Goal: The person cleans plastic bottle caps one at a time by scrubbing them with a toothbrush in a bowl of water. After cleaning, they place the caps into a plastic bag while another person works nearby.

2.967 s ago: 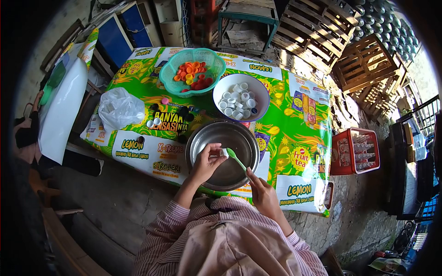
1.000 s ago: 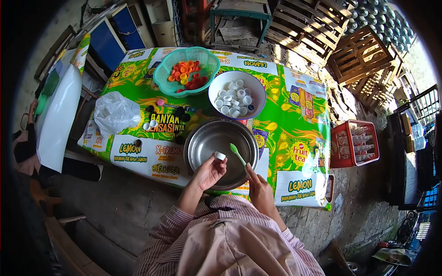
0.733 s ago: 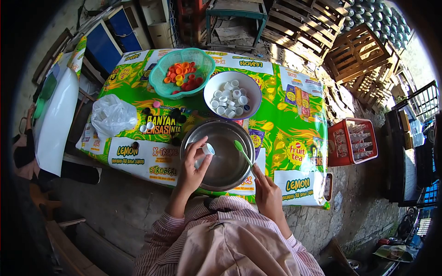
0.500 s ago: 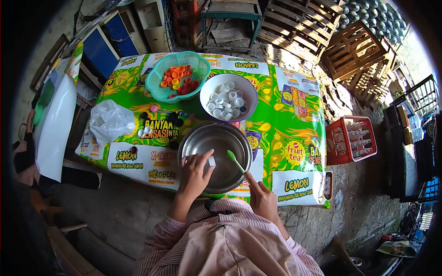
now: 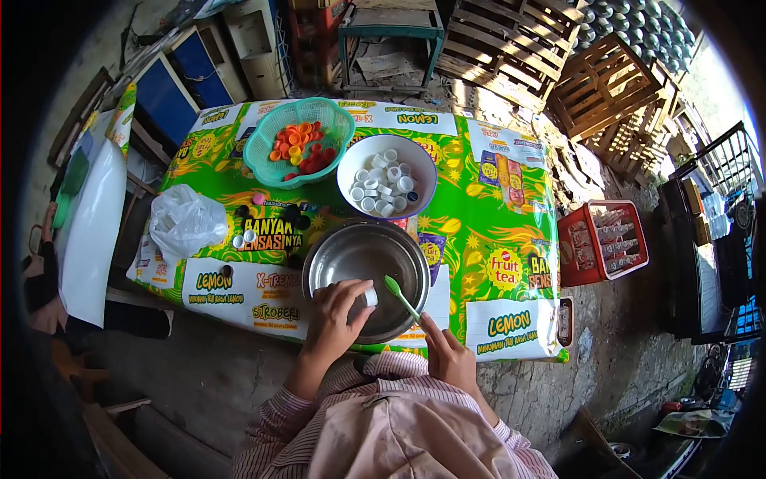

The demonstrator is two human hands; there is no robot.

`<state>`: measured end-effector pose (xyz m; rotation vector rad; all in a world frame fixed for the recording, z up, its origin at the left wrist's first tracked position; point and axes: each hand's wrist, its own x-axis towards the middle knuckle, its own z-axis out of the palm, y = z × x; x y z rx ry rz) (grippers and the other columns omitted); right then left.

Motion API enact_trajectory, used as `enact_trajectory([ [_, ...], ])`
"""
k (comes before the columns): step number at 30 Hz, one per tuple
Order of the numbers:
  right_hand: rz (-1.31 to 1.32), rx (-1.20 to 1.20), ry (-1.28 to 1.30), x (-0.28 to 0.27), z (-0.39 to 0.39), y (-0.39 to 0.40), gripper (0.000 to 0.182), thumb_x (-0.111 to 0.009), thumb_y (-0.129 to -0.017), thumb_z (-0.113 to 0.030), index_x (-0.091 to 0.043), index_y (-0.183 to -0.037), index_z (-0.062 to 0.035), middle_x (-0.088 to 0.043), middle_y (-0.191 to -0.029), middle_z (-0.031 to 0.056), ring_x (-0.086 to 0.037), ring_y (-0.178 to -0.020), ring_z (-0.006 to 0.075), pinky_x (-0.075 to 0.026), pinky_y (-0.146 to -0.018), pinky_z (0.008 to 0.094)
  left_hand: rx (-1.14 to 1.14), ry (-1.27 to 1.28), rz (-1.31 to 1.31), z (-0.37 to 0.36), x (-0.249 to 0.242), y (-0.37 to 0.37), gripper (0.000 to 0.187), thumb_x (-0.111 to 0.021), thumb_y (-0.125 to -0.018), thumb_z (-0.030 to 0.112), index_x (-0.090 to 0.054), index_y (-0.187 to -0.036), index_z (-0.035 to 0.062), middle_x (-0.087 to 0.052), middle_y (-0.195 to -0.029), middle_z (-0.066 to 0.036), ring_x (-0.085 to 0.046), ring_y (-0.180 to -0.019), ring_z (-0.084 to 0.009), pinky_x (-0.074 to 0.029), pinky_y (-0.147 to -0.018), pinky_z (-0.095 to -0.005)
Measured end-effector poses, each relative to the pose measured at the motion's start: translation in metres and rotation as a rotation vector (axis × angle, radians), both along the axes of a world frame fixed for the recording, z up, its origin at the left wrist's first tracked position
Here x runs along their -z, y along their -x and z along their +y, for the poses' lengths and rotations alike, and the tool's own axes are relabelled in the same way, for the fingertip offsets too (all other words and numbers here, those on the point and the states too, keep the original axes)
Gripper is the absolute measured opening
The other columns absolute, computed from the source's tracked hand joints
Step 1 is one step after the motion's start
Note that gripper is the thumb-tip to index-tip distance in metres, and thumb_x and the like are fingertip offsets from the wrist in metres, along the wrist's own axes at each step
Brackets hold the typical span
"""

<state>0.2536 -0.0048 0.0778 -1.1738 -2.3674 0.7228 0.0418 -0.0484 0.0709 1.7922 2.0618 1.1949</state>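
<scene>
Over the steel bowl [image 5: 365, 243], my left hand [image 5: 332, 319] pinches a white bottle cap [image 5: 370, 297] between thumb and fingers. My right hand [image 5: 450, 353] grips a green and white toothbrush [image 5: 404, 298] near the end of its handle. Its green head points up and left, a short way to the right of the cap. Just beyond the steel bowl stands a white enamel bowl [image 5: 432, 177] with a blue rim, filled with several white caps. Left of that is a turquoise plastic basket [image 5: 339, 120] with orange, red and yellow caps.
A clear plastic bag [image 5: 186, 221] lies at the left of the table, with loose black caps [image 5: 296, 217] and two white caps [image 5: 244, 239] nearby. The green printed sheet [image 5: 479, 239] covers the table. A red crate [image 5: 586, 239] stands on the right, wooden pallets [image 5: 610, 84] behind.
The view has shifted slightly. My left hand has turned the white cap a little toward the toothbrush, and the brush head now sits closer to the cap.
</scene>
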Motion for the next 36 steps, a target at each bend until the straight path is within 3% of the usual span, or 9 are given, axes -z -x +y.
enact_trajectory([
  [4,-0.182,-0.015,0.068,0.010,0.007,-0.001,0.044,-0.054,-0.085,-0.010,-0.048,-0.128,-0.0203,-0.054,-0.066,0.0098,-0.055,-0.051,0.0287,-0.046,-0.048,0.0391,0.010,0.249,0.166,0.000,0.020,0.008,0.063,-0.071,-0.071,0.015,-0.043,-0.127,0.0121,-0.062,-0.100,0.001,-0.055,-0.072,-0.0155,-0.036,-0.079,-0.0344],
  [6,-0.018,-0.010,0.028,-0.003,0.000,-0.003,0.044,-0.054,-0.085,-0.010,-0.048,-0.128,-0.0197,-0.054,-0.067,0.0101,-0.056,-0.052,0.0299,-0.046,-0.048,0.0394,-0.002,0.026,0.119,-0.009,0.010,0.000,0.071,-0.072,-0.070,0.017,-0.038,-0.131,0.0076,-0.062,-0.097,0.004,-0.052,-0.069,-0.0136,-0.035,-0.081,-0.0346],
  [11,-0.272,-0.075,0.023,0.031,0.010,-0.003,0.048,-0.055,-0.084,-0.011,-0.046,-0.129,-0.0219,-0.053,-0.066,0.0053,-0.056,-0.052,0.0233,-0.047,-0.046,0.0363,0.038,0.263,0.310,-0.007,0.049,0.009,0.039,-0.067,-0.074,0.017,-0.057,-0.112,0.0151,-0.060,-0.098,0.000,-0.054,-0.086,-0.0173,-0.033,-0.083,-0.0355],
  [15,0.003,0.009,-0.003,0.005,0.002,0.000,0.047,-0.054,-0.085,-0.013,-0.045,-0.130,-0.0224,-0.056,-0.069,0.0070,-0.058,-0.053,0.0258,-0.046,-0.045,0.0377,-0.022,0.147,0.098,-0.004,0.011,0.000,0.032,-0.067,-0.074,0.017,-0.060,-0.104,0.0128,-0.059,-0.102,0.000,-0.056,-0.091,-0.0181,-0.034,-0.082,-0.0356],
  [18,-0.165,-0.053,0.019,0.028,0.007,0.000,0.048,-0.057,-0.084,-0.013,-0.046,-0.129,-0.0218,-0.055,-0.068,0.0059,-0.058,-0.053,0.0244,-0.046,-0.045,0.0365,0.049,0.274,0.206,-0.002,0.023,0.015,0.032,-0.067,-0.074,0.019,-0.059,-0.105,0.0127,-0.059,-0.103,0.001,-0.057,-0.089,-0.0183,-0.033,-0.081,-0.0353],
  [23,0.005,0.059,0.095,0.009,-0.001,0.002,0.049,-0.055,-0.084,-0.009,-0.041,-0.131,-0.0118,-0.063,-0.087,0.0119,-0.062,-0.063,0.0294,-0.050,-0.052,0.0382,0.245,0.007,-1.161,0.001,0.008,0.011,0.053,-0.051,-0.088,0.002,-0.027,-0.135,0.0037,-0.043,-0.125,-0.013,-0.049,-0.109,-0.0177,-0.044,-0.090,-0.0316],
  [28,0.065,0.085,0.078,0.007,-0.001,0.004,0.049,-0.054,-0.085,-0.009,-0.040,-0.131,-0.0091,-0.063,-0.091,0.0147,-0.062,-0.066,0.0318,-0.050,-0.055,0.0385,0.230,-0.085,-1.110,0.011,0.005,0.016,0.046,-0.054,-0.088,0.005,-0.035,-0.130,0.0040,-0.049,-0.119,-0.011,-0.052,-0.106,-0.0145,-0.044,-0.088,-0.0273],
  [31,-0.028,0.105,0.129,0.025,0.001,0.007,0.048,-0.054,-0.084,-0.008,-0.041,-0.130,-0.0098,-0.063,-0.090,0.0160,-0.062,-0.066,0.0324,-0.049,-0.053,0.0398,0.187,0.292,-0.558,0.023,0.023,0.028,0.032,-0.056,-0.088,0.009,-0.046,-0.117,0.0022,-0.059,-0.102,-0.006,-0.059,-0.090,-0.0115,-0.047,-0.074,-0.0249],
  [36,0.053,0.128,0.091,0.024,-0.009,0.011,0.043,-0.053,-0.086,-0.009,-0.043,-0.128,-0.0083,-0.063,-0.093,0.0162,-0.063,-0.068,0.0322,-0.049,-0.054,0.0384,0.269,0.080,-1.044,0.088,0.052,0.047,0.030,-0.051,-0.090,0.007,-0.045,-0.119,0.0035,-0.058,-0.103,-0.005,-0.060,-0.090,-0.0128,-0.048,-0.073,-0.0235],
])
